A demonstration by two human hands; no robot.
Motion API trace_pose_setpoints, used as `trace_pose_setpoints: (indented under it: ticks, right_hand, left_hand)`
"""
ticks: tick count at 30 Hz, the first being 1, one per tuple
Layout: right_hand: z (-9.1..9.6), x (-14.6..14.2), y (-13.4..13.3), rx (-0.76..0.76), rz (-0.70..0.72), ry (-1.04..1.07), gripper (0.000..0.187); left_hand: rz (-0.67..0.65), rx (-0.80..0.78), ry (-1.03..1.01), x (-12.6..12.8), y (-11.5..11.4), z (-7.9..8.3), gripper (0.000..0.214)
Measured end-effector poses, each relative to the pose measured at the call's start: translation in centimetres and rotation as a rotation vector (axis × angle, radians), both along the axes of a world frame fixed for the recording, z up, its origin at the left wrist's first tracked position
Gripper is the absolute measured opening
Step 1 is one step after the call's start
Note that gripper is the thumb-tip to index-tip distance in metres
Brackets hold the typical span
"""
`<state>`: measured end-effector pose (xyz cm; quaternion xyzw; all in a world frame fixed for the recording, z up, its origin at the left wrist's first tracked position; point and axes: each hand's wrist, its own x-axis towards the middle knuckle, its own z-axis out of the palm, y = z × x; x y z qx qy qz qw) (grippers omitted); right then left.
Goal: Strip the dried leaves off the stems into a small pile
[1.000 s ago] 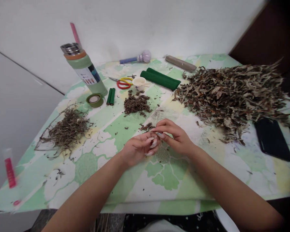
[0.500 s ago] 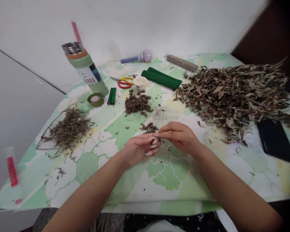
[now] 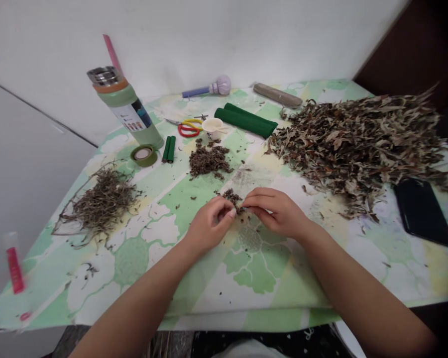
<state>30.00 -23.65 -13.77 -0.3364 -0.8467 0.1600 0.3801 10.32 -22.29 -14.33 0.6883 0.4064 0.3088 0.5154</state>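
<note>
My left hand (image 3: 211, 222) is turned palm down, thumb and fingers pinched together at the edge of a small heap of dark crumbled plant bits (image 3: 231, 196). Whatever is in that pinch is too small to make out. Just to its right, my right hand (image 3: 274, 211) has its thumb and fingertips closed over the same heap; its fingertips also hide what they hold. A larger mound of brown crumbled bits (image 3: 209, 160) lies beyond both hands.
Dry leaves (image 3: 358, 149) are piled at right beside a black phone (image 3: 423, 211). Thin stems (image 3: 104, 201) lie at left. Toward the back are a tilted green bottle (image 3: 134, 117), tape (image 3: 144, 156), scissors (image 3: 188, 127), a small cup (image 3: 211, 128) and green rolls (image 3: 246, 120).
My left hand has turned from palm up to palm down, its fingers closing near the small heap. My fingertips, which met before, are now slightly apart. The view has shifted a little.
</note>
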Motion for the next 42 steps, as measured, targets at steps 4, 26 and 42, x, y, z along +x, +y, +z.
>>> trace_pose_setpoints:
  ticks: [4, 26, 42]
  right_hand:
    - [0.0, 0.1, 0.0, -0.051, 0.013, -0.090, 0.025]
    - [-0.5, 0.0, 0.0, -0.041, -0.104, 0.090, 0.025]
    - [-0.7, -0.7, 0.0, -0.089, -0.079, 0.143, 0.022]
  left_hand:
    - [0.016, 0.309, 0.092, -0.3, -0.2, 0.2, 0.011]
    - [0.087, 0.004, -0.142, 0.3, 0.0, -0.3, 0.014]
    - [0.097, 0.007, -0.103, 0.2, 0.0, -0.9, 0.019]
